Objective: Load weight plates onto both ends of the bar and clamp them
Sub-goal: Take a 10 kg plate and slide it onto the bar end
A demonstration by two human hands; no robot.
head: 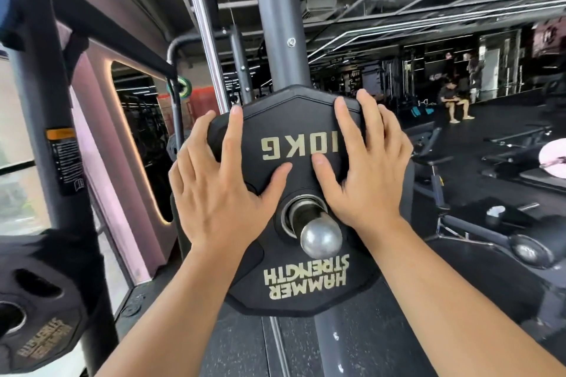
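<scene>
On the bar (318, 236) end, left hand (220, 193) and right hand (364, 174) press the plate (294, 119) (10KG), grips flat, uncurled.

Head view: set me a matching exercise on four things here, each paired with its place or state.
Things:
1. 10KG plate
2. bar end
3. left hand
4. warning label

States:
a. pokes through the centre hole
b. stuck on the dark upright
c. on the bar, lettering upside down
d. flat on the plate, fingers spread

Pairs: 1-c, 2-a, 3-d, 4-b
</scene>
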